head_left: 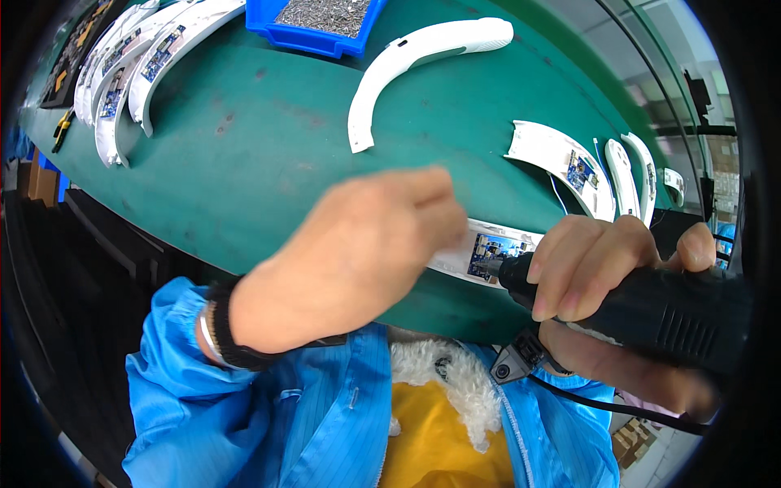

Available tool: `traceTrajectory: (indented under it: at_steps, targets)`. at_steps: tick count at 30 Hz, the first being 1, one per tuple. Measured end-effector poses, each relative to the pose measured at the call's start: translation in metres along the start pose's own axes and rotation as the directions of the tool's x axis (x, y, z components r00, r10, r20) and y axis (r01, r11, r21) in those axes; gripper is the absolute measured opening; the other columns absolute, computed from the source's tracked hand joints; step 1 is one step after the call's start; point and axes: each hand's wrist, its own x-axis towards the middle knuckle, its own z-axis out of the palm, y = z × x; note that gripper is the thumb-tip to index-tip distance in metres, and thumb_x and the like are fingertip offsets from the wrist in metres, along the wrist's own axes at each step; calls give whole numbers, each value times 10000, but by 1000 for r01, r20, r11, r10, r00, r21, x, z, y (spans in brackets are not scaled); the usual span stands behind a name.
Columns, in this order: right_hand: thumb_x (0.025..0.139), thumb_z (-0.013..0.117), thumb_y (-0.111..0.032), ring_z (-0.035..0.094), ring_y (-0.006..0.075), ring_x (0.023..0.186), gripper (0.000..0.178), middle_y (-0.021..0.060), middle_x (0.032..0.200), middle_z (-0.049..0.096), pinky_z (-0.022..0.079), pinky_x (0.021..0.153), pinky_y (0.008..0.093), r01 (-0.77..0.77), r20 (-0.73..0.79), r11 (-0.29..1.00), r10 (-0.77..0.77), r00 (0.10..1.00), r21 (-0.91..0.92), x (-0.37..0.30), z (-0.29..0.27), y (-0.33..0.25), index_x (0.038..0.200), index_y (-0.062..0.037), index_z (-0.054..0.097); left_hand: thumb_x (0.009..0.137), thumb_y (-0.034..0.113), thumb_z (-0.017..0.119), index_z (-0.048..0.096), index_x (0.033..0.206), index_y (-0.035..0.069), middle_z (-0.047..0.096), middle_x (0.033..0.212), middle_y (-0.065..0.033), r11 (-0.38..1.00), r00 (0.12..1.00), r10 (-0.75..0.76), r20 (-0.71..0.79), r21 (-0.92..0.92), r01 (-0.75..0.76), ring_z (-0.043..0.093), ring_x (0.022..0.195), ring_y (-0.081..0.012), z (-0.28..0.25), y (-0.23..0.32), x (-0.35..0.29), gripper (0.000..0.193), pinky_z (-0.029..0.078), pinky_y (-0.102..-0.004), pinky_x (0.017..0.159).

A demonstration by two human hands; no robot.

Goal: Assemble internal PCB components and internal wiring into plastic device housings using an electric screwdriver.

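A black electric screwdriver [683, 317] lies in the grip of my right hand [598, 264], fingers wrapped over its front. Its tip points left onto a blue circuit board [490, 250] set in a white curved plastic shell [457, 262] near the table's front edge. My left hand [350, 244], a little blurred, is curled with its fingertips close together beside the shell's left end. Those fingertips are partly hidden, so whether they touch the shell or pinch something small cannot be told. The shell's right part disappears behind my right hand.
On the green mat [244, 163], a closed white curved piece [390, 69] lies toward the back. A blue bin [305, 37] of small metal screws stands behind. White shells with boards [154, 65] are grouped at far left, beside yellow-handled pliers [62, 130]. More shells [582, 171] lie right.
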Motion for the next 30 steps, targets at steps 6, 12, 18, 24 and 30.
traceTrajectory:
  at_steps: [6, 12, 18, 24, 30]
  targets:
    - [753, 638, -560, 563, 216, 614, 773, 94, 786, 561, 406, 606, 339, -28, 120, 999, 31, 992, -31, -3, -7, -5, 1326, -155, 313, 650, -6, 653, 640, 798, 50, 517, 737, -69, 995, 999, -33, 43, -89, 37, 550, 640, -251, 21, 4, -4, 159, 449, -346, 562]
    - [743, 641, -569, 564, 221, 614, 740, 99, 794, 566, 410, 608, 348, -9, -29, 1000, 9, 1000, -14, -7, 9, -1, 1270, -158, 324, 679, 31, 645, 650, 791, 67, 509, 719, -65, 998, 997, -50, 62, -24, 51, 553, 638, -253, 16, 5, -5, 117, 455, -349, 559]
    - [752, 626, -575, 570, 225, 614, 720, 104, 790, 572, 414, 602, 359, -87, -130, 995, 79, 988, -55, -13, 7, -9, 1241, -145, 317, 664, 55, 666, 649, 770, 72, 536, 718, -56, 996, 998, 2, 64, -87, 4, 542, 623, -249, 12, 2, 2, 109, 447, -347, 532]
    - [801, 592, -540, 560, 197, 507, 702, 87, 704, 569, 440, 539, 329, 125, -381, 990, -89, 920, 70, -9, 1, -26, 1277, -110, 306, 567, 148, 747, 647, 713, 123, 577, 748, 35, 963, 961, 268, -63, 29, -266, 531, 718, -136, 23, 29, 18, 179, 328, -297, 668]
    - [816, 578, -527, 569, 181, 493, 669, 71, 648, 559, 456, 511, 311, 237, -382, 970, -240, 892, -57, -18, -24, -40, 1283, -119, 327, 552, 142, 756, 652, 736, 121, 562, 742, 28, 962, 962, 272, 9, -6, -272, 515, 735, -151, 34, 46, 43, 213, 309, -337, 740]
